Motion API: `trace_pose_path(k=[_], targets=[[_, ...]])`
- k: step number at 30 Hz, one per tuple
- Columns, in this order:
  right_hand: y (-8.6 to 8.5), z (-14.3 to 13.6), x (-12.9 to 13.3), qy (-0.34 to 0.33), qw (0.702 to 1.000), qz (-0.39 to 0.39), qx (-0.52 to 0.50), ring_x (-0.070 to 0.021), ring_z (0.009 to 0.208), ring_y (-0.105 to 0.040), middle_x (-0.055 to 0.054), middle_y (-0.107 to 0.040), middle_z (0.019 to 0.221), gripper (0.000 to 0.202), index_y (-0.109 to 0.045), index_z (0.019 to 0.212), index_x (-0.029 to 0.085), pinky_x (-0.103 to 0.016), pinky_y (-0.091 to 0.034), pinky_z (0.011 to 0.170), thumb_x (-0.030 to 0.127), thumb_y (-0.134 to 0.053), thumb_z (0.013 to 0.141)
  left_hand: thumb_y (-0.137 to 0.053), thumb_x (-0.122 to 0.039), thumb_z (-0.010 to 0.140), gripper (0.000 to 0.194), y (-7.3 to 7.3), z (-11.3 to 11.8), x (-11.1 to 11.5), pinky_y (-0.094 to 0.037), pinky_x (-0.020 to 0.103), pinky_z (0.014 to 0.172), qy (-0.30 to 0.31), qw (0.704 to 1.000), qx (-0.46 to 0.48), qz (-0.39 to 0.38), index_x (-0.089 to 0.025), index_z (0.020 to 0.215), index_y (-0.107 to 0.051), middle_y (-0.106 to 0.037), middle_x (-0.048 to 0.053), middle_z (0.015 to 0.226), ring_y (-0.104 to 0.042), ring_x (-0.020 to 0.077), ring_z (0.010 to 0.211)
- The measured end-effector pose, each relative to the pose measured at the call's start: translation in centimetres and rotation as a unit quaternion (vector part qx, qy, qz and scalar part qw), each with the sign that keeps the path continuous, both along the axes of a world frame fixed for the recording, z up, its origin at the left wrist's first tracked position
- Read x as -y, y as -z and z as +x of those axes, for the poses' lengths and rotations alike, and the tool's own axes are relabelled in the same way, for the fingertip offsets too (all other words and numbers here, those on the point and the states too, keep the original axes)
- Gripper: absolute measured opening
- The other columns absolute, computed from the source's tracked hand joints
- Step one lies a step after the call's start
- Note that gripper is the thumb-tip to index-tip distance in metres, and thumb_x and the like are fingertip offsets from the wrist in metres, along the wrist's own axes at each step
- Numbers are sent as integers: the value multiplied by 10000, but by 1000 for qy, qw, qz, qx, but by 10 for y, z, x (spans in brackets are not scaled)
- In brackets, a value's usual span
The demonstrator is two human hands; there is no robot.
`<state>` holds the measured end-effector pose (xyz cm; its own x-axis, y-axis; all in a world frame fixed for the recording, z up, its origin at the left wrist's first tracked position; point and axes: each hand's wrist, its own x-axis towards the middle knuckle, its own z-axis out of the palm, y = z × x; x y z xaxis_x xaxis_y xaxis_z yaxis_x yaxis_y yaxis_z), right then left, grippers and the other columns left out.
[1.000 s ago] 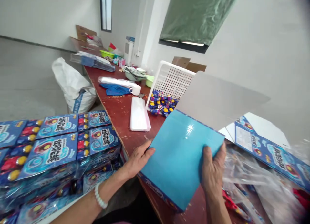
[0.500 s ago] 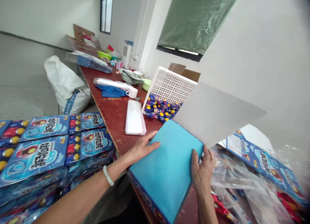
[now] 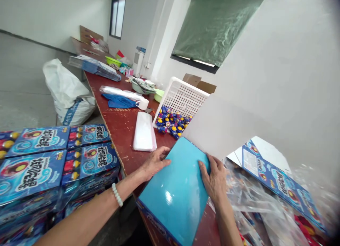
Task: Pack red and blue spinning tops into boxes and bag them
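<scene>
A box with a plain light-blue face (image 3: 172,189) lies at the table's near edge, printed along its lower left side. A pale flap (image 3: 223,125) stands up from its far edge. My left hand (image 3: 156,162), below a beaded bracelet, rests on the box's left edge with thumb and fingers apart. On the right edge near the flap lies my right hand (image 3: 214,175), its thumb on the blue face and its fingers spread. Beyond the box, a white perforated basket (image 3: 183,97) leans with small blue and yellow toys (image 3: 172,122) in it.
Wrapped printed boxes (image 3: 37,171) are stacked at left, near a white sack (image 3: 66,93). The red table (image 3: 119,127) holds a white plastic stack (image 3: 145,132), a mug (image 3: 142,104) and blue cloth (image 3: 118,100). Clear bags (image 3: 252,189) and printed card (image 3: 281,182) lie at right.
My right hand has moved left and farther onto the blue face. The box has shifted slightly left in view, and its flap leans differently. My left hand stays at the left edge.
</scene>
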<state>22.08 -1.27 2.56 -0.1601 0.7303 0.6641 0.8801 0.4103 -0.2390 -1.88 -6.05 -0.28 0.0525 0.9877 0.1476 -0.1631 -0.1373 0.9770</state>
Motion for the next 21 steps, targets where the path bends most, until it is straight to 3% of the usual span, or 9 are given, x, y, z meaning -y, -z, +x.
trace_pose_path(k=[4, 7, 9, 12, 14, 17, 21], targets=[[-12, 9, -5, -33, 988, -119, -91, -278, 1101, -534, -120, -573, 1169, 711, -639, 1145, 159, -418, -429, 970, 747, -476, 781, -535, -337, 751, 712, -7, 0, -2, -504, 349, 848, -7, 999, -36, 30, -180, 1410, -314, -570, 114, 1272, -595, 240, 1071], [-18, 11, -3, -50, 986, -161, -20, -245, 1092, -544, -89, -596, 1164, 664, -638, 1125, 178, -365, -434, 952, 715, -377, 835, -515, -301, 783, 641, -11, -1, -11, -371, 372, 1059, -32, 992, -107, 63, -201, 1402, -384, -497, 77, 1384, -444, 249, 1287], [-20, 12, 0, -58, 979, -192, 43, -243, 1038, -570, -70, -630, 1093, 624, -662, 1055, 204, -362, -450, 906, 684, -304, 880, -522, -274, 785, 614, -13, -1, -18, -311, 354, 1108, -42, 982, -162, 85, -210, 1387, -418, -482, 52, 1404, -411, 234, 1315], [-21, 14, 2, -47, 964, -236, 113, -287, 917, -595, -57, -651, 835, 592, -682, 820, 242, -401, -460, 771, 644, -260, 924, -532, -224, 776, 580, -14, 1, -28, -385, 382, 1043, -64, 961, -251, 100, -199, 1351, -454, -568, 71, 1276, -525, 244, 1172], [-21, 15, 1, -42, 955, -248, 159, -306, 918, -582, -58, -635, 784, 574, -665, 758, 248, -413, -446, 761, 607, -257, 943, -546, -182, 768, 522, -13, 5, -34, -410, 403, 1007, -87, 940, -312, 104, -169, 1288, -502, -587, 93, 1185, -540, 253, 1110], [-20, 14, -2, -46, 944, -249, 212, -283, 945, -579, -63, -636, 900, 509, -663, 799, 235, -403, -434, 834, 523, -278, 968, -568, -173, 813, 459, -9, 14, -40, -400, 443, 1017, -108, 907, -392, 111, -136, 1264, -496, -544, 117, 1223, -507, 256, 1150], [-20, 8, 0, -32, 935, -238, 260, -249, 954, -605, -69, -644, 983, 345, -629, 1017, 213, -358, -446, 840, 440, -372, 983, -574, -306, 896, 310, 1, 23, -39, -449, 481, 950, -121, 866, -470, 121, -135, 1153, -560, -575, 98, 1169, -554, 241, 1082]])
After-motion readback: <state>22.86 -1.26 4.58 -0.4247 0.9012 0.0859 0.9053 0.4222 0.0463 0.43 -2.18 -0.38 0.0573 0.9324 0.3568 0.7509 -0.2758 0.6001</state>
